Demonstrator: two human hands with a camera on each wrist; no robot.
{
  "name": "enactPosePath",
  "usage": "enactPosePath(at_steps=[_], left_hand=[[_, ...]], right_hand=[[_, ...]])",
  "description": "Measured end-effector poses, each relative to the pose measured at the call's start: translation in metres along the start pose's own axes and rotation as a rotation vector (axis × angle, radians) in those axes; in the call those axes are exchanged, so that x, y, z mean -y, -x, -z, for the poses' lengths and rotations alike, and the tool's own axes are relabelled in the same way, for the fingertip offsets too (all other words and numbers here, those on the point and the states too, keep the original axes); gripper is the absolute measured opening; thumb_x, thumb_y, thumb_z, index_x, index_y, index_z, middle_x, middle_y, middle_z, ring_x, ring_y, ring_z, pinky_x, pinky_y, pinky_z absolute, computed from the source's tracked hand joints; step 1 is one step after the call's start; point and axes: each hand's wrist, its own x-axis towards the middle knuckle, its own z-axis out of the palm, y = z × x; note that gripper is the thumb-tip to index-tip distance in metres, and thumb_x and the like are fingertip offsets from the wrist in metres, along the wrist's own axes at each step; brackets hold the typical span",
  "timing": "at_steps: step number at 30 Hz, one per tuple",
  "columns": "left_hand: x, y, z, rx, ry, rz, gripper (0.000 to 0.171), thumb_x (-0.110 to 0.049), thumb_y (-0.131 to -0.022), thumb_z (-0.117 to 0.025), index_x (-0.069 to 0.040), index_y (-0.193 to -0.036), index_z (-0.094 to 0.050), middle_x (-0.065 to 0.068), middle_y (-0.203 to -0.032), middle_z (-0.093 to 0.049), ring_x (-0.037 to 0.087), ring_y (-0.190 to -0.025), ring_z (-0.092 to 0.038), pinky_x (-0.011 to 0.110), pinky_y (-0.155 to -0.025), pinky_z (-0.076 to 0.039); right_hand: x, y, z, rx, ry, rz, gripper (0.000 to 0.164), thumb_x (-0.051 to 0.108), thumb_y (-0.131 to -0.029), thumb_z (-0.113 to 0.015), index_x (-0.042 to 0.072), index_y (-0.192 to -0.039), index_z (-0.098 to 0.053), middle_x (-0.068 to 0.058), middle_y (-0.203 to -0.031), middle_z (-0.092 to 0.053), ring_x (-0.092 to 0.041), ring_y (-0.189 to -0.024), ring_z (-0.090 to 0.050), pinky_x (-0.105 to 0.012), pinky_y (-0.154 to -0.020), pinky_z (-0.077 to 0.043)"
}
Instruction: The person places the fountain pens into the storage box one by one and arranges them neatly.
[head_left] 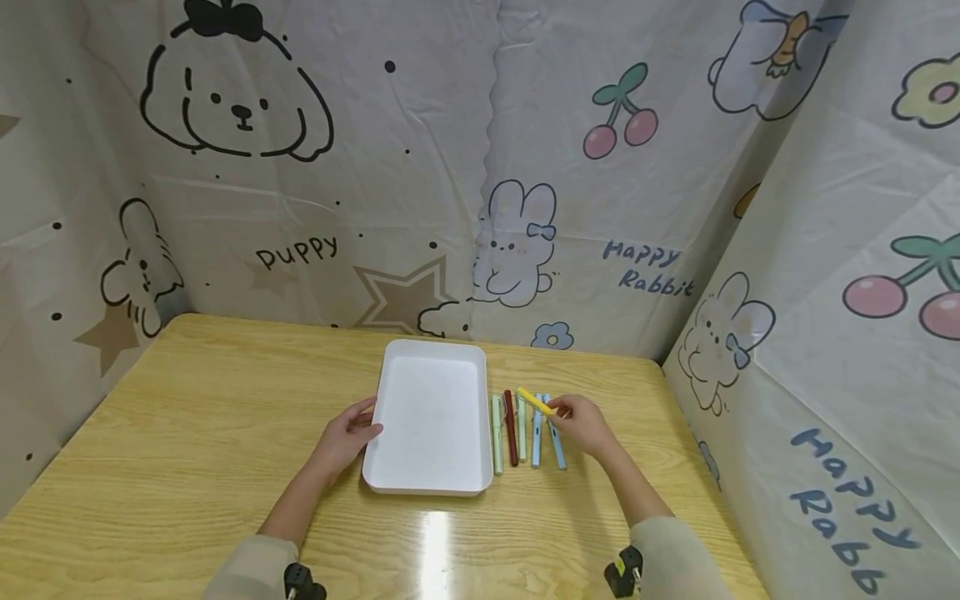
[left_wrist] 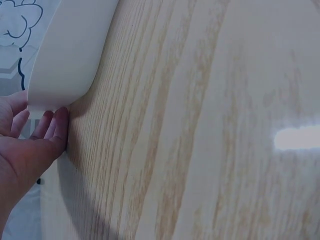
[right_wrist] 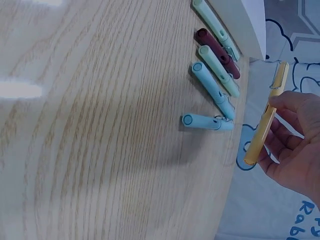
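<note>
Slantwise, yellow pen [right_wrist: 263,127], clip end toward white tray [head_left: 431,417].

Your yellow pen [right_wrist: 260,133] looks like smooth plastic with a shiny metal clip [right_wrist: 275,76]. Your white tray [head_left: 430,421] appears to be smooth, matt plastic. Your surface [head_left: 232,408] shows wood grain under a glossy finish; the drape [head_left: 420,125] facing you looks like creased, matt cloth.

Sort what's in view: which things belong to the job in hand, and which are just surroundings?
In the job:
white tray, held by the left hand
yellow pen, held in the right hand
likely also two green pens, the dark red pen and two blue pens beside the tray

Just surroundings:
table
printed cloth behind it
</note>
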Motion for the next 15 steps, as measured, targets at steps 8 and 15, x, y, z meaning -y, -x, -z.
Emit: enactPosePath(at_steps=[8, 15], left_hand=[[-0.001, 0.001, 0.001, 0.005, 0.007, -0.001, 0.056, -0.015, -0.093, -0.057, -0.010, -0.144, -0.035, 0.025, -0.136, -0.045, 0.034, -0.118, -0.051, 0.040, -0.093, -0.050], [-0.002, 0.002, 0.000, 0.000, 0.002, 0.003, 0.055, -0.014, -0.094, -0.056, -0.010, -0.144, -0.035, 0.025, -0.136, -0.045, 0.033, -0.116, -0.052, 0.039, -0.092, -0.050]], right_hand=[[0.014, 0.000, -0.009, 0.030, -0.015, 0.028, 0.020, 0.004, -0.084, -0.063, 0.000, -0.103, -0.067, -0.009, -0.084, -0.061, -0.016, -0.074, -0.053, -0.023, -0.059, -0.045], [0.025, 0.001, -0.014, 0.069, -0.024, 0.049, 0.019, 0.003, -0.084, -0.063, 0.001, -0.102, -0.068, -0.007, -0.084, -0.060, -0.015, -0.073, -0.052, -0.024, -0.060, -0.045]])
